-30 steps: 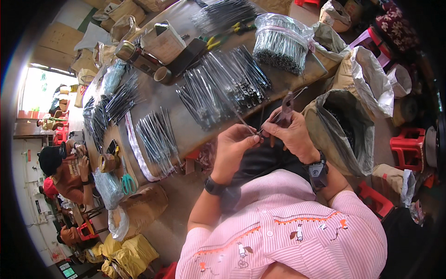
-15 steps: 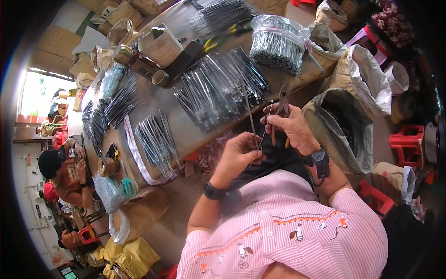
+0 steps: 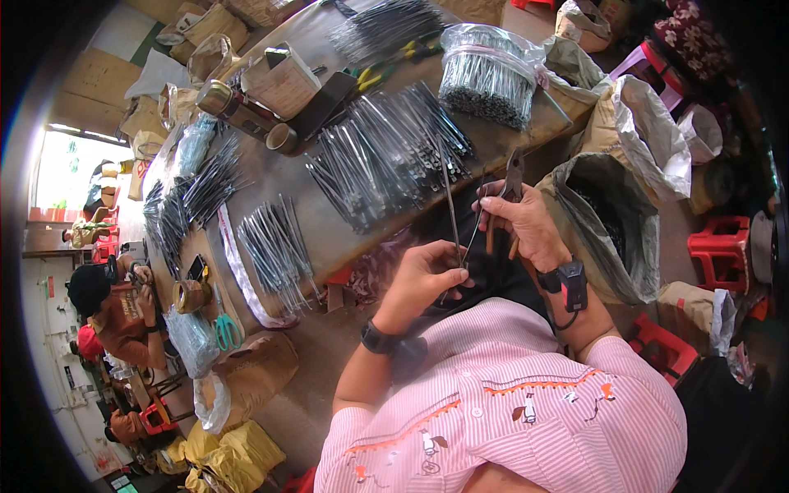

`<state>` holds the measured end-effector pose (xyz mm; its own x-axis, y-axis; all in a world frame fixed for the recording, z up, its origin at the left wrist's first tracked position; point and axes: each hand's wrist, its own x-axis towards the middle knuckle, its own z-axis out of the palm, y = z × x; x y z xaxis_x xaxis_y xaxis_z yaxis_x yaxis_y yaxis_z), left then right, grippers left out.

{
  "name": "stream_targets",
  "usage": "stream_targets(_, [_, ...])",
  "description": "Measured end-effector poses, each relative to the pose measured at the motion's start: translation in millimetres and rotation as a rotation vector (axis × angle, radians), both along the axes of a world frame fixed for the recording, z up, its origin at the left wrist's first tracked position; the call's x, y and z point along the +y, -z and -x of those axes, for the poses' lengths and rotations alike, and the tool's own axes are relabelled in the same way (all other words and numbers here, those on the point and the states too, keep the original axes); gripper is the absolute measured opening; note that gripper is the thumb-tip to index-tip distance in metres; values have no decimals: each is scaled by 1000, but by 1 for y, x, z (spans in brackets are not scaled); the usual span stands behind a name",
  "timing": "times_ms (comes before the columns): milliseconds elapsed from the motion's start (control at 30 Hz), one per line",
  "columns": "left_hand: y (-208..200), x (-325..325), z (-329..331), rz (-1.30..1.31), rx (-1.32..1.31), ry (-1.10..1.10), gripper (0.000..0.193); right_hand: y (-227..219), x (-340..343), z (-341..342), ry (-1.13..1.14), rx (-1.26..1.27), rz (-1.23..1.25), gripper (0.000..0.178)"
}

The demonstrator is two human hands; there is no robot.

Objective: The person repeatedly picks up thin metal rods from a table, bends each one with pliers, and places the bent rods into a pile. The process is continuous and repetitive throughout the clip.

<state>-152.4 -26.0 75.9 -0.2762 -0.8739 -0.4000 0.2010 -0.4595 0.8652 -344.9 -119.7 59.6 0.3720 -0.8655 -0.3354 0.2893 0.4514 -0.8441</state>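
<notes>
My left hand (image 3: 427,275) is closed, pinching thin metal strips (image 3: 449,193) that rise from its fingertips above my lap. One strip slants toward my right hand (image 3: 530,226), whose thumb and forefinger are near its upper end. That hand is wrapped round a pair of pliers (image 3: 514,174), jaws pointing up and brown handles below the fingers. Whether it also grips the slanting strip is hard to make out. On the table, a wide heap of metal strips (image 3: 382,156) lies just beyond my hands, with a smaller bundle (image 3: 275,246) to its left.
A bagged round bundle of strips (image 3: 489,82) stands at the table's far right. A flask (image 3: 226,103), a cup (image 3: 282,138) and a carton (image 3: 281,82) stand farther back. Teal scissors (image 3: 228,329) lie left. An open sack (image 3: 608,230) stands at my right. Another person (image 3: 123,312) sits far left.
My right hand, with the pliers, has shifted slightly right, a little farther from my left hand. The strips in my left hand have tilted slightly; that hand has barely moved.
</notes>
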Motion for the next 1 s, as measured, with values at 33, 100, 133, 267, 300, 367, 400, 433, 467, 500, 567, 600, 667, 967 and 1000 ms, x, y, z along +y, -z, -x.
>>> stream_targets(33, [-1, 0, 0, -2, -9, 16, 29, 1, 0, 1, -23, 18, -32, 22])
stream_targets(100, [-3, 0, 0, -17, -17, 41, 31, 1, 1, 2, -69, -1, -47, 23])
stream_targets(133, [-3, 0, 1, -33, -44, 54, 32, 1, 2, 2, -93, -11, -61, 23])
stream_targets(267, [-5, 2, 4, -18, 84, 0, 35, 0, 2, 2, -127, 2, -39, 23])
stream_targets(300, [-5, 2, 5, 2, 127, -14, 35, 0, 2, 1, -133, 0, -33, 23])
stream_targets(367, [-6, 2, 7, 20, 197, -49, 32, -1, 2, 0, -143, -6, -9, 23])
stream_targets(400, [-6, 2, 9, 17, 224, -71, 29, -2, 3, -1, -148, -9, 8, 23])
stream_targets(433, [-6, 1, 9, 19, 250, -91, 26, -3, 3, -2, -155, -15, 16, 23])
stream_targets(467, [-5, 1, 9, -40, 287, -99, 21, -3, 4, -3, -150, 13, 45, 24])
stream_targets(500, [-5, -1, 7, -94, 323, -105, 18, -4, 4, -3, -147, 38, 66, 24])
stream_targets(567, [-1, -4, 5, -193, 426, -137, 18, -5, 5, -4, -144, 70, 111, 23])
stream_targets(600, [2, -6, 4, -240, 494, -163, 20, -6, 5, -5, -144, 77, 136, 23])
stream_targets(667, [9, -4, 6, -314, 500, -263, 15, -6, 6, -6, -145, 91, 184, 21])
stream_targets(967, [21, -5, 9, -322, 454, -296, 15, 3, 0, -10, -11, -112, 27, 20])
stream_targets(1000, [20, -6, 10, -357, 466, -312, 16, 6, -2, -10, -8, -136, 17, 21])
